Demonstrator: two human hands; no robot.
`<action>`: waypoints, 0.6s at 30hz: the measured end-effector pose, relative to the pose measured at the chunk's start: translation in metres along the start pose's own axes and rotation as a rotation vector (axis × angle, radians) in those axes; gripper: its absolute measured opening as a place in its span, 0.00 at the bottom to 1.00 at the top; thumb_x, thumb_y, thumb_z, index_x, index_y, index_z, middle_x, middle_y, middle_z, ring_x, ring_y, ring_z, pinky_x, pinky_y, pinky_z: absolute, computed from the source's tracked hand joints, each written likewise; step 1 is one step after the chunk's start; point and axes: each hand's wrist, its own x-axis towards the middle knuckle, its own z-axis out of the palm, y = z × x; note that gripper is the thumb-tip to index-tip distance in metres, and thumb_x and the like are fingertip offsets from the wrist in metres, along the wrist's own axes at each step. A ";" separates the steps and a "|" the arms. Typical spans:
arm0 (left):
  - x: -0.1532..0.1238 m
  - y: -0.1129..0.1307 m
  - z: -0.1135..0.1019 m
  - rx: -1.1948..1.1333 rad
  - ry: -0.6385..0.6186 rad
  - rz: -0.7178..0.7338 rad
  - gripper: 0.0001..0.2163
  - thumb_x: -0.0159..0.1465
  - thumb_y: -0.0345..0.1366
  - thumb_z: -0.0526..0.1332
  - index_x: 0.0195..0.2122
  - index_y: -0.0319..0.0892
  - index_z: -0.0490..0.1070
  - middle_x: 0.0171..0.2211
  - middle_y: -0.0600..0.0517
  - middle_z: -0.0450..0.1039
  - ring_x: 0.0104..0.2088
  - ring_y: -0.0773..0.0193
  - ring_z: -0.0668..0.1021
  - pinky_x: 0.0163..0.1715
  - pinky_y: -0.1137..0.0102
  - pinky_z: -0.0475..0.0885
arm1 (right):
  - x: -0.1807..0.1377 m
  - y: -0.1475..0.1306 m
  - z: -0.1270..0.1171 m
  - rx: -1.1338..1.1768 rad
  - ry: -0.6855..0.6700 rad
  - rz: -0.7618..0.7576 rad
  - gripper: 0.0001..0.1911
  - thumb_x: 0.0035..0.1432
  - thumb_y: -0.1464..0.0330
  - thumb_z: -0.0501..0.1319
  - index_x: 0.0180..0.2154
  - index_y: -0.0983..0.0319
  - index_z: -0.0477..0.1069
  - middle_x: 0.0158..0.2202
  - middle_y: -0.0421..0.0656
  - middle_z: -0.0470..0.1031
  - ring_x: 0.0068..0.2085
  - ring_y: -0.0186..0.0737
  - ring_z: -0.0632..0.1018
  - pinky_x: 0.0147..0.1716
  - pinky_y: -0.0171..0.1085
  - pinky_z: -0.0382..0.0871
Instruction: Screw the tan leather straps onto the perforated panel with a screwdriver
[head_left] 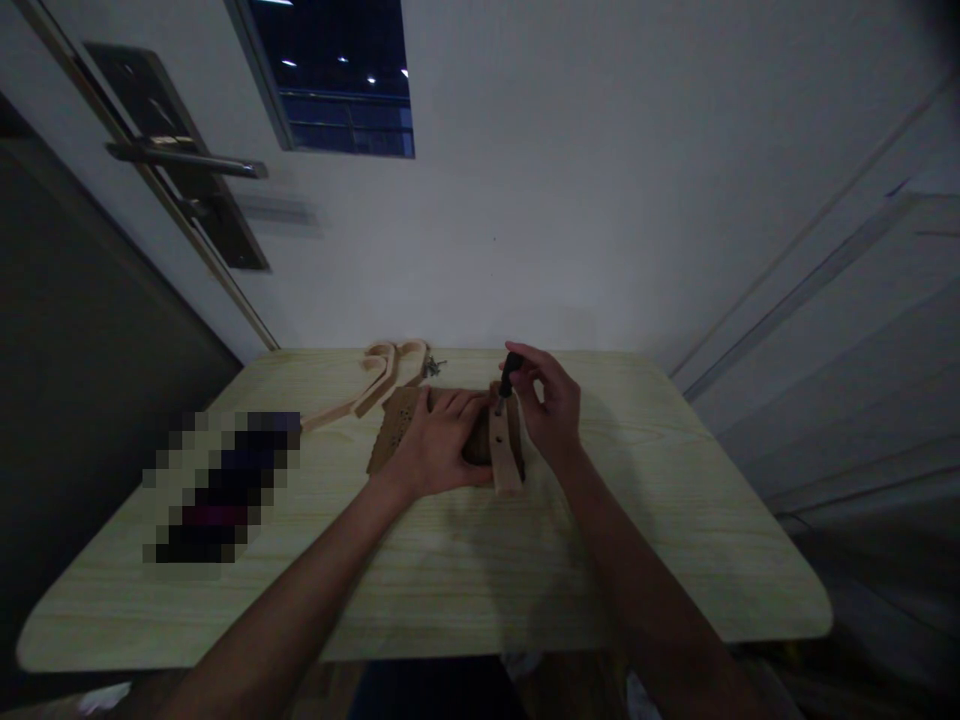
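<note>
A brown wooden piece [393, 430] with a scalloped, perforated edge lies on the table, partly covered by my left hand [439, 440]. That hand spreads over it, thumb and fingers gripping its sides. Along the piece's right end runs a pale wooden strip [507, 472] with dark screw holes. My right hand [551, 400] pinches the black handle of a small screwdriver [512, 372]. The tool stands tilted, its tip down at the upper hole of the strip. Whether a screw sits under the tip is too small to tell.
Curved pale wooden parts [394, 375] lie at the back left of the light wood table [450, 590]. Beside them is a small heap of screws [433, 367]. A blurred-out dark object [232, 490] rests at the left. Behind the table stands a white door with a metal handle [187, 158].
</note>
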 end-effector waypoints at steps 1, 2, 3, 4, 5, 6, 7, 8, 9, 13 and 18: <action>0.000 0.000 0.000 0.002 -0.002 0.000 0.38 0.51 0.55 0.67 0.60 0.43 0.61 0.60 0.40 0.66 0.59 0.41 0.67 0.61 0.39 0.48 | 0.000 0.000 0.001 0.009 0.017 0.017 0.16 0.63 0.63 0.60 0.53 0.54 0.70 0.37 0.40 0.77 0.33 0.35 0.75 0.34 0.38 0.70; 0.000 0.000 0.000 0.003 -0.005 -0.001 0.38 0.51 0.55 0.67 0.60 0.43 0.61 0.60 0.40 0.66 0.59 0.41 0.67 0.61 0.39 0.48 | 0.000 0.000 0.001 0.011 0.030 0.030 0.18 0.61 0.62 0.61 0.54 0.54 0.69 0.36 0.40 0.76 0.31 0.34 0.73 0.33 0.37 0.70; 0.000 0.000 -0.001 0.003 -0.008 -0.004 0.38 0.51 0.55 0.67 0.60 0.43 0.61 0.60 0.40 0.66 0.59 0.41 0.67 0.61 0.39 0.48 | 0.000 0.000 0.002 0.007 0.039 0.035 0.20 0.60 0.62 0.63 0.54 0.54 0.69 0.35 0.39 0.75 0.30 0.33 0.72 0.32 0.37 0.70; 0.000 0.001 -0.001 0.002 -0.011 -0.007 0.38 0.51 0.55 0.67 0.60 0.43 0.61 0.60 0.40 0.66 0.60 0.41 0.67 0.61 0.38 0.47 | 0.000 0.000 0.003 0.001 0.043 0.034 0.21 0.59 0.62 0.64 0.54 0.54 0.69 0.34 0.38 0.74 0.29 0.33 0.71 0.32 0.36 0.70; 0.000 0.001 -0.002 0.000 -0.014 -0.011 0.38 0.52 0.55 0.67 0.59 0.43 0.61 0.60 0.40 0.66 0.60 0.41 0.67 0.61 0.38 0.47 | 0.000 0.001 0.003 -0.004 0.051 0.031 0.20 0.58 0.63 0.65 0.52 0.54 0.69 0.34 0.38 0.73 0.29 0.32 0.70 0.31 0.36 0.69; 0.000 0.001 -0.002 -0.002 -0.017 -0.014 0.37 0.52 0.55 0.67 0.59 0.43 0.61 0.60 0.40 0.66 0.60 0.41 0.67 0.61 0.38 0.47 | 0.001 0.001 0.004 -0.004 0.065 0.029 0.19 0.58 0.63 0.65 0.51 0.54 0.70 0.34 0.38 0.73 0.29 0.32 0.69 0.30 0.35 0.69; 0.000 0.001 -0.002 -0.003 -0.018 -0.014 0.37 0.52 0.56 0.66 0.59 0.43 0.61 0.60 0.40 0.67 0.59 0.42 0.67 0.61 0.39 0.47 | 0.001 0.002 0.004 -0.001 0.081 0.030 0.18 0.57 0.63 0.65 0.50 0.54 0.70 0.35 0.38 0.72 0.29 0.32 0.69 0.29 0.35 0.68; 0.000 0.002 -0.003 -0.004 -0.020 -0.012 0.37 0.52 0.56 0.66 0.59 0.43 0.61 0.59 0.40 0.67 0.59 0.42 0.67 0.61 0.39 0.47 | 0.001 0.003 0.004 0.002 0.093 0.032 0.18 0.57 0.63 0.65 0.50 0.54 0.70 0.36 0.39 0.71 0.29 0.32 0.69 0.28 0.34 0.68; 0.000 0.002 -0.003 -0.004 -0.020 -0.009 0.37 0.52 0.56 0.66 0.59 0.43 0.61 0.59 0.40 0.67 0.59 0.42 0.67 0.61 0.39 0.48 | 0.001 0.004 0.004 0.003 0.100 0.031 0.17 0.57 0.63 0.65 0.49 0.54 0.70 0.36 0.39 0.71 0.29 0.32 0.69 0.27 0.34 0.68; 0.000 0.001 -0.002 0.005 -0.007 0.001 0.37 0.52 0.56 0.66 0.59 0.43 0.61 0.59 0.41 0.67 0.58 0.41 0.68 0.61 0.39 0.48 | 0.001 0.006 0.003 -0.050 0.060 0.002 0.12 0.59 0.62 0.64 0.45 0.54 0.71 0.36 0.39 0.70 0.29 0.32 0.69 0.27 0.35 0.68; 0.000 0.001 -0.002 0.003 -0.008 0.007 0.38 0.52 0.56 0.66 0.60 0.42 0.61 0.59 0.41 0.67 0.58 0.41 0.68 0.61 0.40 0.49 | -0.001 0.003 0.000 -0.052 -0.005 -0.027 0.14 0.65 0.62 0.56 0.52 0.55 0.67 0.43 0.44 0.75 0.40 0.38 0.76 0.33 0.38 0.71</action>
